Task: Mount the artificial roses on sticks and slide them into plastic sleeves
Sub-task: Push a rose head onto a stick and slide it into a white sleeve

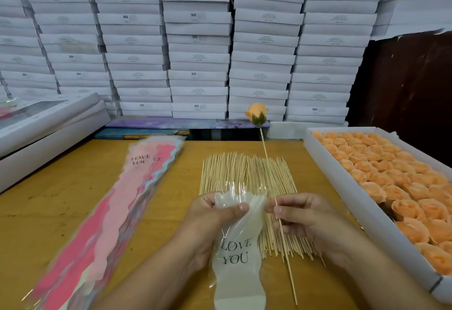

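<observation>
Risk: we hold sleeve (238, 248) in left hand (212, 221), right hand (297, 214) pinches stick (281, 226), rose (256, 113) up over surface (61, 211). Sleeve mouth barely open; petals may snag, stick tip may pierce film.

There is one peach-orange artificial rose mounted on a thin wooden stick (256, 113), and one white translucent plastic sleeve printed "LOVE YOU" (236, 253) apart from the rest. One heap of bare thin wooden sticks (242, 175) lies on the table; they are too many to count. One stack of pink and red plastic sleeves (110, 211) holds an unclear number. One long white tray (347, 185) contains dozens of loose peach-orange rose heads (396, 177). Two hands are visible, the left hand (212, 214) and the right hand (300, 214). White flat cardboard boxes (198, 57) stand behind in several columns, too many to count.
</observation>
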